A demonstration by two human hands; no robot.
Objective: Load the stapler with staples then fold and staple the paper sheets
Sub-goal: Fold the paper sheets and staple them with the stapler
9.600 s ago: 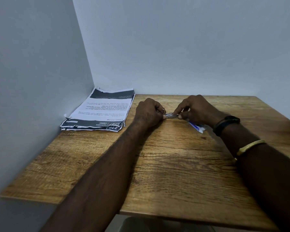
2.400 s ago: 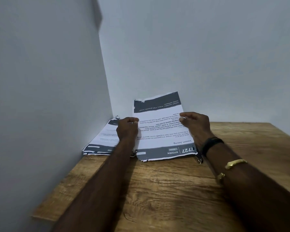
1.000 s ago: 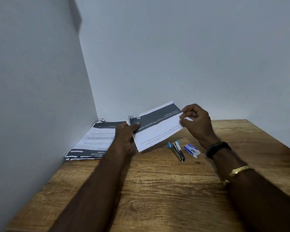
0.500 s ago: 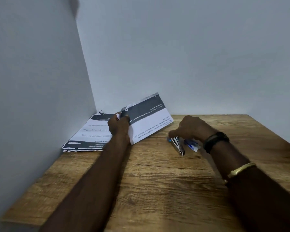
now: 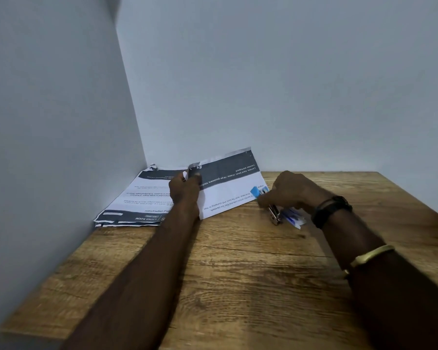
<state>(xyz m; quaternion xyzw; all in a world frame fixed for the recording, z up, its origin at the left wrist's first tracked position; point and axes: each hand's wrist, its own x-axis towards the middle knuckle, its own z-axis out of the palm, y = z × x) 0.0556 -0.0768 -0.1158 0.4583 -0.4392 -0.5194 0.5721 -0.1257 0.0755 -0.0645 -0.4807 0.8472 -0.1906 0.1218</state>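
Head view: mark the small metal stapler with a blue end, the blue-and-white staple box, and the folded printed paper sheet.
metal stapler (image 5: pixel 274 215), head view, bare metal body below the fingers.
blue-and-white staple box (image 5: pixel 294 218), head view, top face.
folded printed paper sheet (image 5: pixel 228 192), head view, white lower half.

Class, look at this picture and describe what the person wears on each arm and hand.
No sleeves or gloves show. The left hand and its wrist bear nothing visible. Behind the right hand, the wrist carries a black band, perhaps a watch; further up the arm sits a gold-coloured bangle.
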